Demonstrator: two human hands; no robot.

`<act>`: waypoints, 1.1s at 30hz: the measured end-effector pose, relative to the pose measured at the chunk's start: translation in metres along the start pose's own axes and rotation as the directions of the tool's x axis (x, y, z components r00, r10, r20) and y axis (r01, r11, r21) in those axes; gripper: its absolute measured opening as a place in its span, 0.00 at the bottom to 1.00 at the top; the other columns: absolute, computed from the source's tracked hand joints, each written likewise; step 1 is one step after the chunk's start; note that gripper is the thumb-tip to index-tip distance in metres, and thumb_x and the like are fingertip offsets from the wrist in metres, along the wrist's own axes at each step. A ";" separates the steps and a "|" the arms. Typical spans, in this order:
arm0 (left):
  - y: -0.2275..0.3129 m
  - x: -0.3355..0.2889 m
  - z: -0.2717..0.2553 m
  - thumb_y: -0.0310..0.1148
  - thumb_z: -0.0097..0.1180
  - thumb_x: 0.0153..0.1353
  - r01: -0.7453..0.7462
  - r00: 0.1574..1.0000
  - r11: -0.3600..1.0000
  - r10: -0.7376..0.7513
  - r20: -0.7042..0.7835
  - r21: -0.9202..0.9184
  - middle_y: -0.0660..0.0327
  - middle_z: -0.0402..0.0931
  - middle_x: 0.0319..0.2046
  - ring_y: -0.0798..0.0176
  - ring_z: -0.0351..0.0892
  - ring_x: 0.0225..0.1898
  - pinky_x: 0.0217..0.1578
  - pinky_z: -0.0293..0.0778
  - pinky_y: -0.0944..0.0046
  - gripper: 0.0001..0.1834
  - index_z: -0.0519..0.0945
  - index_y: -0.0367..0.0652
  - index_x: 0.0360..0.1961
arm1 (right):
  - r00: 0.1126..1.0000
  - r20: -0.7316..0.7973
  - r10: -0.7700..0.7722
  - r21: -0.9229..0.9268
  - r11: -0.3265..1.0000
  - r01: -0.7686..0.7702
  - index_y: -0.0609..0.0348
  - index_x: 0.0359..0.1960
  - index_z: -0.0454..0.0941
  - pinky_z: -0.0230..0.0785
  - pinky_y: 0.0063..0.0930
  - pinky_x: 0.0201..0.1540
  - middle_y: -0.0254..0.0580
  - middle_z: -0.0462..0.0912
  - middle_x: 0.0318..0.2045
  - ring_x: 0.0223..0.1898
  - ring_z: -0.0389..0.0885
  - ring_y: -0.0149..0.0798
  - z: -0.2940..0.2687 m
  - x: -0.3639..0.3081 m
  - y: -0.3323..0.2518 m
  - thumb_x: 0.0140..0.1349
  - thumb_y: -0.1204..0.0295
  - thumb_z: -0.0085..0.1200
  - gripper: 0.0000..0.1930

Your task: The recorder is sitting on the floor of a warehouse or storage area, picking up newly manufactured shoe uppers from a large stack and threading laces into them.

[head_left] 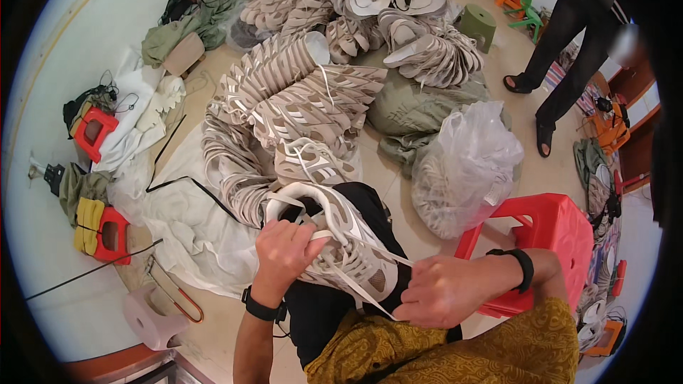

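A beige and white sneaker upper (pixel 343 217) rests across my lap, its collar toward the pile and its lace rows facing up. My left hand (pixel 286 250) is closed at the upper's left edge, thumb bent over, pinching a pale flat shoelace (pixel 350 281). On the other side my right hand (pixel 442 290) is closed round lace strands that stretch taut from the eyelets. Part of the upper's left side is hidden behind my left hand. Just beyond it lies another laced upper (pixel 313 161).
Stacks of nested shoe uppers (pixel 277 78) fill the floor ahead. At the right stand a red plastic stool (pixel 555 224) and a clear plastic bag (pixel 466 163) of uppers. White cloth (pixel 192 220) spreads at the left. A person (pixel 583 35) stands at the far right.
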State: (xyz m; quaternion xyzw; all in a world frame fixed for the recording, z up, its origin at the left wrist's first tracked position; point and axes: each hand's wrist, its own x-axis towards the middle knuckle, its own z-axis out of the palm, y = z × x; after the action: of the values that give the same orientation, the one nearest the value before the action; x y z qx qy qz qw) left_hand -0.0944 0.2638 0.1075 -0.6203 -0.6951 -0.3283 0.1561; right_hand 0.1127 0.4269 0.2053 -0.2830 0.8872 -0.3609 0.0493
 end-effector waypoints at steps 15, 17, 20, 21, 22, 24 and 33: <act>0.002 -0.012 -0.007 0.25 0.58 0.50 0.365 0.923 0.906 -0.383 -0.046 -0.215 0.57 0.69 0.17 0.53 0.68 0.20 0.23 0.63 0.58 0.05 0.75 0.39 0.20 | 0.813 -0.454 0.365 0.801 0.567 0.192 0.66 0.50 0.72 0.70 0.30 0.44 0.39 0.80 0.34 0.36 0.78 0.33 -0.029 0.008 0.017 0.52 0.78 0.60 0.22; 0.007 -0.010 -0.012 0.26 0.58 0.50 0.393 0.909 0.882 -0.416 -0.038 -0.261 0.57 0.67 0.16 0.53 0.67 0.20 0.23 0.62 0.58 0.08 0.73 0.38 0.19 | 0.685 -0.574 0.447 0.699 0.704 0.126 0.65 0.49 0.71 0.66 0.33 0.48 0.41 0.79 0.37 0.40 0.77 0.39 -0.036 0.024 0.036 0.46 0.77 0.63 0.25; 0.011 -0.005 -0.020 0.26 0.52 0.54 0.518 0.849 0.802 -0.525 0.061 -0.297 0.56 0.72 0.19 0.56 0.72 0.24 0.27 0.67 0.61 0.06 0.77 0.35 0.22 | 0.620 -0.783 -0.055 -0.411 0.794 -0.448 0.62 0.47 0.72 0.63 0.37 0.46 0.42 0.77 0.35 0.41 0.74 0.47 -0.037 0.041 0.056 0.37 0.74 0.62 0.29; 0.010 -0.004 -0.021 0.27 0.54 0.54 0.504 0.856 0.802 -0.515 0.057 -0.322 0.56 0.69 0.18 0.54 0.69 0.22 0.26 0.65 0.59 0.08 0.74 0.36 0.21 | 0.694 -0.711 -0.115 -0.440 0.843 -0.310 0.62 0.45 0.73 0.64 0.35 0.45 0.40 0.77 0.35 0.41 0.74 0.45 -0.027 0.046 0.054 0.39 0.74 0.61 0.26; 0.011 -0.005 -0.020 0.28 0.56 0.54 0.493 0.861 0.796 -0.505 0.062 -0.351 0.56 0.66 0.16 0.52 0.66 0.20 0.25 0.62 0.58 0.10 0.72 0.36 0.19 | 0.755 -0.633 -0.174 -0.447 0.878 -0.173 0.62 0.43 0.73 0.64 0.34 0.44 0.39 0.77 0.34 0.41 0.74 0.42 -0.013 0.050 0.048 0.40 0.74 0.59 0.23; 0.013 0.000 -0.022 0.28 0.56 0.54 0.529 0.841 0.765 -0.530 0.109 -0.368 0.55 0.66 0.16 0.52 0.67 0.20 0.24 0.62 0.57 0.10 0.72 0.36 0.19 | 0.820 -0.522 -0.233 -0.448 0.893 -0.032 0.61 0.37 0.74 0.64 0.30 0.37 0.37 0.75 0.29 0.36 0.73 0.39 0.014 0.073 0.034 0.43 0.74 0.55 0.16; 0.013 -0.003 -0.017 0.28 0.53 0.55 0.505 0.838 0.714 -0.541 0.077 -0.484 0.56 0.72 0.19 0.52 0.70 0.21 0.24 0.65 0.57 0.07 0.75 0.37 0.22 | 0.888 -0.412 -0.203 -0.475 0.880 -0.019 0.55 0.31 0.76 0.58 0.27 0.30 0.31 0.68 0.19 0.27 0.70 0.34 0.057 0.095 0.069 0.44 0.73 0.51 0.10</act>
State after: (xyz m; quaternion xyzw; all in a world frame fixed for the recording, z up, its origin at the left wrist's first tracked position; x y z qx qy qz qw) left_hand -0.0851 0.2506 0.1219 -0.4050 -0.7306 -0.5439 -0.0796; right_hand 0.0180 0.3804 0.1283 -0.2381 0.9197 -0.1947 -0.2441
